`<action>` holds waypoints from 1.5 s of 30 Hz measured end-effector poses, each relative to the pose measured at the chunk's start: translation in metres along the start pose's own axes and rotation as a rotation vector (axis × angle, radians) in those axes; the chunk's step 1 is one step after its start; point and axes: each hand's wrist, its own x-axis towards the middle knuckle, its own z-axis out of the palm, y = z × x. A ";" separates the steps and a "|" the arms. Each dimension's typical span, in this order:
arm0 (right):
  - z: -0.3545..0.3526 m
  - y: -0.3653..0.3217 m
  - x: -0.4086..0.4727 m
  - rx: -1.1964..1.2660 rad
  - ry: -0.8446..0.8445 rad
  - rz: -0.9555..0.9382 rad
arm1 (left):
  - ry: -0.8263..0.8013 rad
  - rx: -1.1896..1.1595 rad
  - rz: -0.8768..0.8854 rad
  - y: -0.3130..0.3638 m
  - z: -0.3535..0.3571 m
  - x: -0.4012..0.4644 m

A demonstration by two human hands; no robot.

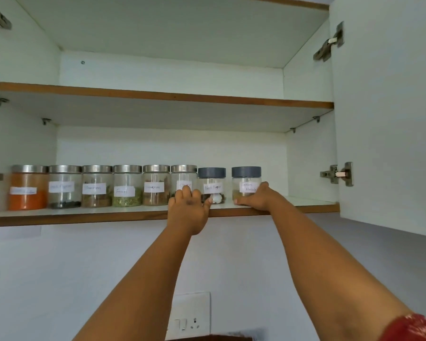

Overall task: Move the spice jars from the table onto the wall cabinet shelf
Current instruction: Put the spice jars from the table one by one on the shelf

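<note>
Both hands were on jars at the right end of the row: the right hand [256, 198] curled round the masala jar [246, 183], the left hand [188, 209] with its fingers against the pepper jar [212, 185] and the cloves jar [184, 179]; whether it pinched one I could not tell. All jars stood upright on the shelf [84, 216], and a gap remained between the two grey-lidded ones.

Pale white wall [59, 279] below the cabinet, evenly lit. White plastic switch-and-socket plate [191, 316] low on it. White cabinet door [389, 119] swung open at right, on two steel hinges [340, 173]. Upper white shelf board with brown wooden edge [158, 94].
</note>
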 end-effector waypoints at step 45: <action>0.126 0.077 -0.125 0.247 0.496 -0.294 | 0.027 -0.243 0.029 -0.001 0.057 -0.161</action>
